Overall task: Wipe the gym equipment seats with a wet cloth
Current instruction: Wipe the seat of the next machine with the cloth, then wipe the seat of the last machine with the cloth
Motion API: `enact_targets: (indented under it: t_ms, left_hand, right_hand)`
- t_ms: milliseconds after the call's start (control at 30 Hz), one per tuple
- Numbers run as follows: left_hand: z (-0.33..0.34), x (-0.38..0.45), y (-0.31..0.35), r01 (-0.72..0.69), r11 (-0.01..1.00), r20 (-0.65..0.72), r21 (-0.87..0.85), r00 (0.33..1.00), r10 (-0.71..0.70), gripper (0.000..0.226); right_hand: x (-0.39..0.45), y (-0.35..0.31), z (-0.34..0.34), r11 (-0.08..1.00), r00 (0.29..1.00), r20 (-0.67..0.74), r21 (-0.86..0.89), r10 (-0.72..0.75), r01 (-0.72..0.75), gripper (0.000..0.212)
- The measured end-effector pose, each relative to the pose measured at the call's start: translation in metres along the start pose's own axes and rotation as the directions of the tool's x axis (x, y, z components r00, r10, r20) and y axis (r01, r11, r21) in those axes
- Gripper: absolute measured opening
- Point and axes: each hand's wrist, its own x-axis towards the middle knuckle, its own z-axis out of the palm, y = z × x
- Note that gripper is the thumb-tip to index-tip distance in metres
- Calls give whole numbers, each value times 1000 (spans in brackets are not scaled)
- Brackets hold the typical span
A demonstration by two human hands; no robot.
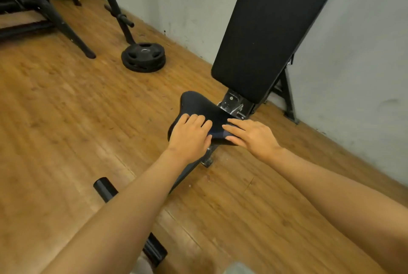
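Both hands lay on the small black seat pad (194, 103) of an adjustable weight bench. The left hand (189, 134) pressed down on the pad's left half, fingers together and slightly bent over the surface, thumb tucked toward the near edge. The right hand (249, 133) rested flat on the pad's right side, fingers straight and held close together, pointing left toward the other hand. Between the two hands showed a strip of dark material with a bluish tint (217, 134); whether this was the wet cloth or part of the pad could not be told, and no cloth was clearly distinguishable elsewhere.

Just beyond the seat, a metal hinge bracket (233, 105) joined it to the long black backrest (269, 31), which stood raised steeply against a pale grey wall (353, 64). The bench's black frame (189, 174) ran back under the forearms toward the camera, with a black roller pad (104, 188) near the left forearm. Everything stood on a wooden plank floor (66, 119). Farther off to the left, stacked black weight plates (143, 57) lay on the floor near the legs of a black rack (55, 15).
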Motion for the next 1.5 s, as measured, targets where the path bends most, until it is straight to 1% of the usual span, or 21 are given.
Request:
enact_targets:
  t_ms: [67, 133, 200, 300, 333, 433, 567, 733, 867, 967, 1033, 1100, 1167, 1200, 1267, 1333, 1500]
  left_hand:
    - [-37, 0, 9, 13, 1000, 34, -4, 999, -13, 39]
    - [-70, -1, 16, 15, 1000, 30, -16, 999, -14, 38]
    - [-98, -2, 19, -5, 1000, 8, -27, 1000, 5, 35]
    - [-133, -6, 18, -37, 998, -49, -48, 998, 35, 29]
    - [-141, -8, 15, -54, 997, -72, -55, 996, 50, 29]
    - [-160, -8, 4, -117, 990, -123, -77, 987, 107, 38]
    - [-175, -5, -14, -239, 967, -193, -86, 956, 219, 38]
    - [-186, 4, -12, -430, 895, -281, -120, 879, 385, 35]
    - [-197, 6, 23, -618, 771, -316, -153, 770, 554, 35]
    - [-209, 3, 61, -701, 696, -377, -156, 694, 614, 35]
    - [-218, -4, 91, -744, 647, -434, -164, 644, 630, 34]
    - [-230, -13, 124, -776, 601, -478, -191, 608, 633, 35]
    - [-243, -25, 158, -804, 551, -508, -223, 579, 638, 35]
    - [-250, -32, 175, -817, 525, -520, -239, 564, 642, 35]
    - [-264, -51, 210, -838, 468, -542, -281, 541, 643, 34]
    - [-277, -73, 244, -842, 427, -555, -330, 538, 634, 34]
    - [-303, -151, 326, -803, 363, -533, -473, 589, 608, 34]
  right_hand:
    - [8, -2, -37, 1000, 1000, 19, 6, 17, -17, 64]
    - [15, -6, -69, 1000, 999, 39, 19, 15, -15, 63]
    - [22, -12, -95, 1000, 999, 48, 18, 7, -8, 59]
    - [34, -23, -127, 1000, 999, 52, 11, -1, 0, 48]
    - [37, -27, -135, 1000, 999, 45, -5, -13, 13, 45]
    - [44, -38, -153, 996, 999, 7, -84, -33, 33, 40]
    - [47, -56, -172, 985, 999, -30, -168, 17, -22, 32]
    - [31, -81, -206, 959, 992, -16, -253, 124, -124, 30]
    - [-5, -96, -243, 915, 971, -34, -330, 236, -234, 26]
    - [-39, -111, -279, 862, 941, -59, -385, 332, -329, 27]
    - [-63, -126, -306, 808, 905, -101, -419, 412, -415, 28]
    - [-87, -146, -333, 744, 863, -144, -451, 485, -493, 29]
    - [-111, -169, -360, 666, 806, -195, -474, 559, -576, 29]
    - [-124, -182, -372, 619, 767, -226, -476, 601, -625, 29]
    - [-152, -211, -397, 507, 667, -301, -463, 682, -727, 29]
    - [-180, -240, -420, 395, 556, -378, -425, 740, -814, 26]
    - [-253, -318, -467, 177, 277, -518, -234, 809, -956, 28]
